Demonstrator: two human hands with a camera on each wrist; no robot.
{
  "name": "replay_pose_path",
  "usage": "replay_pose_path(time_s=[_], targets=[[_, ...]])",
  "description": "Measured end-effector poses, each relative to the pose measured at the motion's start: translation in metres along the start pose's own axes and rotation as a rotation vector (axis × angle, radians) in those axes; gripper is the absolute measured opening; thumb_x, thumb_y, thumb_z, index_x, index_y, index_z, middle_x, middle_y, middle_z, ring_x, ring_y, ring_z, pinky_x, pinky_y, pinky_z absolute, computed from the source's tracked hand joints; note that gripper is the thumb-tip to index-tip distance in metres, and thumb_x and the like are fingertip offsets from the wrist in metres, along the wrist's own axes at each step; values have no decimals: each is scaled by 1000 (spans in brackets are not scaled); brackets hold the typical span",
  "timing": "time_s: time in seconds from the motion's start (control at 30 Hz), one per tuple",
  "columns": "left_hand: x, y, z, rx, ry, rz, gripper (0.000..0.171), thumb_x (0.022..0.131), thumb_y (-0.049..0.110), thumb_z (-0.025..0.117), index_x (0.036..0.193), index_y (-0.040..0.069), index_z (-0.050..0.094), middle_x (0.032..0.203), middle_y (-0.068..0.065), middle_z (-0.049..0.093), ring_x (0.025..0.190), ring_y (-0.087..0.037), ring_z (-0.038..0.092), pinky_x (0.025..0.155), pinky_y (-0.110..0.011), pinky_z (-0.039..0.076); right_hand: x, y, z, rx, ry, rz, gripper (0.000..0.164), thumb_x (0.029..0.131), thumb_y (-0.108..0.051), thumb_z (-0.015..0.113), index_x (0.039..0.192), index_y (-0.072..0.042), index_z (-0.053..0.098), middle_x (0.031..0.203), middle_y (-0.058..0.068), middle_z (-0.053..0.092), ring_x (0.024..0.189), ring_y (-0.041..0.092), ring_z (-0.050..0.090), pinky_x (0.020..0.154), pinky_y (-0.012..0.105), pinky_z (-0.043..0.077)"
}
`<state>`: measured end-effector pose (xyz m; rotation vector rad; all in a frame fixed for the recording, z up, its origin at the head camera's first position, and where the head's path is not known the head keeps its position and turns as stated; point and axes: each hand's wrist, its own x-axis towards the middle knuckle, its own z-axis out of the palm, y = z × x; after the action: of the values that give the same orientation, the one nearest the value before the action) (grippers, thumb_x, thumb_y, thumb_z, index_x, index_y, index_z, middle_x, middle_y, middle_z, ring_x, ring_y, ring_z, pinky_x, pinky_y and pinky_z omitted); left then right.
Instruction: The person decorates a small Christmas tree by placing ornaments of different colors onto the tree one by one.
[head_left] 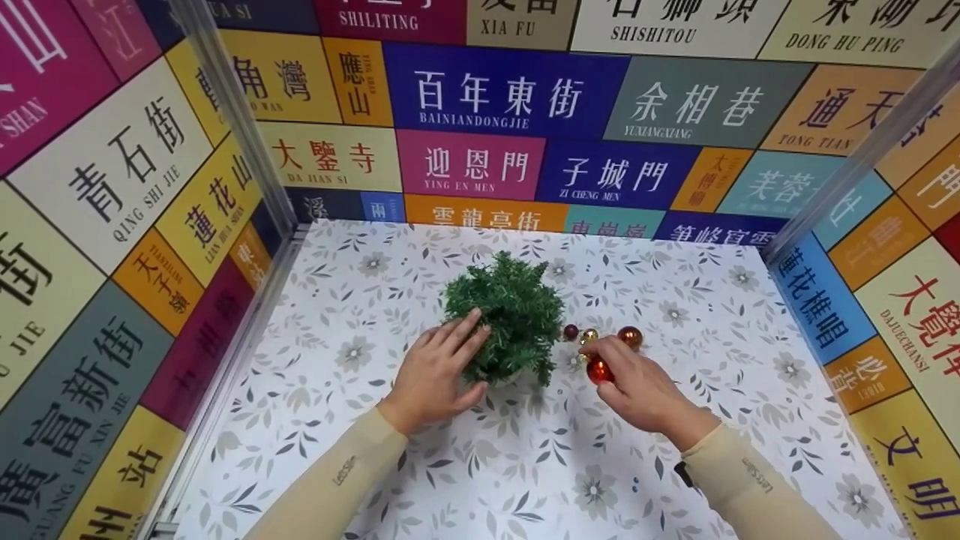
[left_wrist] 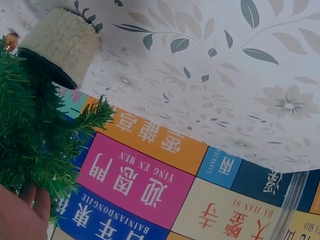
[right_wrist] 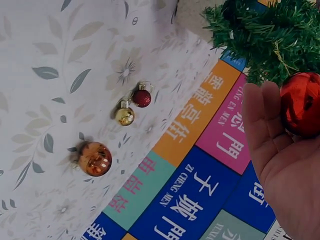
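A small artificial Christmas tree [head_left: 517, 315] stands on the table, its base wrapped in cream fleece [left_wrist: 62, 40] in the left wrist view. My left hand [head_left: 439, 371] rests against the tree's left side with fingers extended over the branches. To the right of the tree, my right hand [head_left: 641, 386] holds a shiny red bauble [right_wrist: 302, 105] by its top, a gold string loop [right_wrist: 281, 57] showing above it. Beyond that hand lie a copper-orange bauble [right_wrist: 95, 159], a small gold bauble [right_wrist: 124, 116] and a small dark red glittery bauble [right_wrist: 142, 98].
The table [head_left: 337, 435] has a white cloth printed with leaves and flowers. Panels of coloured signs [head_left: 502, 90] enclose it at the back and both sides, with metal posts [head_left: 244, 112] at the corners.
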<state>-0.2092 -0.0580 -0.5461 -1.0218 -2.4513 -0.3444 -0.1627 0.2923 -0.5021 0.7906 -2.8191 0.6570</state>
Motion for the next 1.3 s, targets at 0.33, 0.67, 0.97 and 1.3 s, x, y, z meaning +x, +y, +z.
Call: replay_pose_path(time_s=[0.33, 0.67, 0.97, 1.3], targets=[[2, 3, 1, 16, 48, 9, 83, 90, 64, 53, 154, 12, 38, 162, -11, 26, 136, -31, 42, 104, -51, 39, 12, -9, 8, -61, 78, -63, 29, 92, -29, 68, 118, -20, 60, 105, -7, 55, 69, 8, 50, 55, 29, 45], [5, 8, 7, -5, 116, -26, 75, 87, 54, 69, 145, 11, 50, 157, -11, 36, 114, -30, 60, 89, -46, 50, 15, -12, 11, -133, 142, -132, 19, 84, -19, 69, 103, -22, 64, 91, -9, 53, 62, 6, 41, 47, 25, 35], [5, 4, 8, -21, 147, -23, 69, 88, 51, 70, 141, 10, 55, 155, -10, 39, 111, -29, 62, 85, -44, 53, 17, -14, 12, -144, 206, -154, 12, 86, -23, 73, 97, -22, 67, 92, -8, 57, 66, 8, 49, 49, 29, 42], [10, 3, 9, -12, 198, -21, 48, 94, 39, 68, 133, 13, 62, 152, -7, 44, 102, -26, 65, 76, -40, 54, 18, -16, 13, -143, 233, -171, 8, 90, -26, 70, 98, -22, 71, 92, -7, 57, 66, 8, 49, 52, 31, 44]])
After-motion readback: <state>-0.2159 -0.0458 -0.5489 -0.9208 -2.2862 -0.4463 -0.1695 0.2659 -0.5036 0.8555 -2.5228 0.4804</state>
